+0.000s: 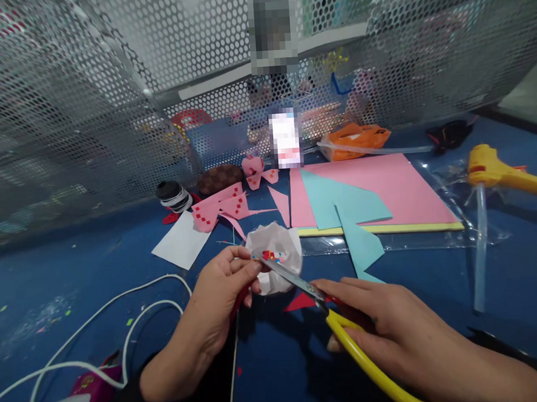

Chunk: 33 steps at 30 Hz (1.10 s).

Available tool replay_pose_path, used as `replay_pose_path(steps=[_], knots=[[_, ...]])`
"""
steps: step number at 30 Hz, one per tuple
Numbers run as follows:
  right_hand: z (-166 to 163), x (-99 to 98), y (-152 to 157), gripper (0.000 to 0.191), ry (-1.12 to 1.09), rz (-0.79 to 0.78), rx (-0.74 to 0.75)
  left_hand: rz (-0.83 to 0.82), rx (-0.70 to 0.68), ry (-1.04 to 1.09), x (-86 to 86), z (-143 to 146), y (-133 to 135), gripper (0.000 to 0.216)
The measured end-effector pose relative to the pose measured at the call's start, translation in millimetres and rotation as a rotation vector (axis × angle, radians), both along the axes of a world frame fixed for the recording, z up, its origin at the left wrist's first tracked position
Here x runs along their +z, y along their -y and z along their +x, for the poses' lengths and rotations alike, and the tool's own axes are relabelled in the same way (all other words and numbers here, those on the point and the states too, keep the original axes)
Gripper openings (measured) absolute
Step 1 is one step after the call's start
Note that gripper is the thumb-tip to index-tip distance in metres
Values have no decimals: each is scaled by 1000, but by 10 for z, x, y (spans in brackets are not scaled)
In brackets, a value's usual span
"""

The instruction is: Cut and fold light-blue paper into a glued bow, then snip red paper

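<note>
My left hand (219, 289) pinches a small piece of red paper just in front of a crumpled white paper (278, 249) that has small red squares on it. My right hand (394, 327) grips yellow-handled scissors (301, 281); the blades point left and up, with their tips at the pinched piece by my left fingers. A red paper scrap (299, 302) lies on the blue table (73, 279) under the blades.
Pink, light blue and yellow paper sheets (386, 188) lie ahead on the right. A yellow glue gun (498, 172) with a glue stick (480, 242) sits far right. Pink cut pieces (223, 207), a tape roll (173, 196), white cables (121, 319) and a perforated metal screen (106, 83) surround the area.
</note>
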State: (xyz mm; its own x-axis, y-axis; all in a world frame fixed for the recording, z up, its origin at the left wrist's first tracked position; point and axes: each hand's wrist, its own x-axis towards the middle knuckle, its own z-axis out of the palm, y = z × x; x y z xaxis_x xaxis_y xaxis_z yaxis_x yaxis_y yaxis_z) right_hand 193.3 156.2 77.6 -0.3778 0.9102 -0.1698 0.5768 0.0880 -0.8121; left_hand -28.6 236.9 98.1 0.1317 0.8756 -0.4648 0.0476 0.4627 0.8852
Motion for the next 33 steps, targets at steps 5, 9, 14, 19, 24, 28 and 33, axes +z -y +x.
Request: replay_pose_path(steps=[5,9,14,19,24,28,33], knots=[[-15,-26,21,14,-56,-12,-30,25,-28,-9,-3,-11,-9,38],[-15,-22,27,17,-154,-46,-92,22,-25,-15,20,-29,8,37],[-26,-20,12,23,-242,2,-151,-4,12,27,26,-57,57,37],[-76,-94,38,38,-476,-60,-312,-69,-40,57,89,-6,269,38],[-83,-128,111,45,-573,27,-402,-80,-170,47,184,138,525,42],[-141,9,129,45,-672,-42,-408,-7,-190,17,187,200,585,46],[-198,138,129,49,-706,-99,-408,-22,-213,-29,214,265,633,53]])
